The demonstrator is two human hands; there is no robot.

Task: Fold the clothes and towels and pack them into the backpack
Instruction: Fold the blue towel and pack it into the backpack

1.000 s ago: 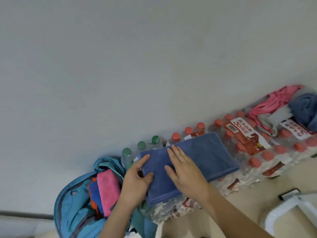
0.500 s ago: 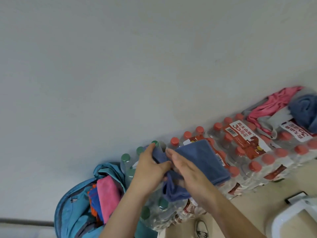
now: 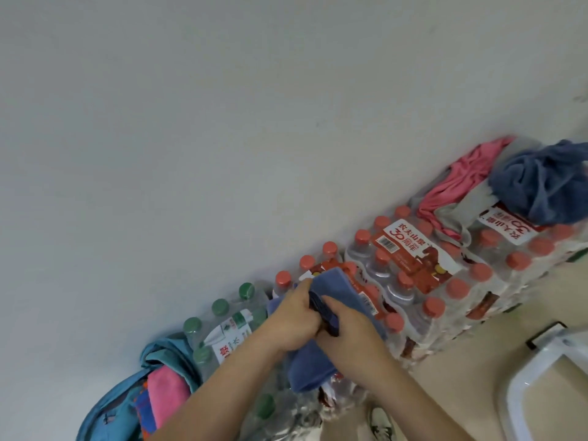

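My left hand [image 3: 296,319] and right hand [image 3: 353,332] both clench the blue towel [image 3: 337,286], bunched between them above the shrink-wrapped water bottles [image 3: 394,291]. It looks light, soft and floppy (nothing stiff to lean on), so I'd take it by its folded edges. A red label [image 3: 410,246] reads 农夫山泉 and "30". The backpack [image 3: 105,409] gapes open at lower left.

both hands [image 3: 321,329] gripping blue towel [image 3: 337,289], atop bottle packs [image 3: 413,268]
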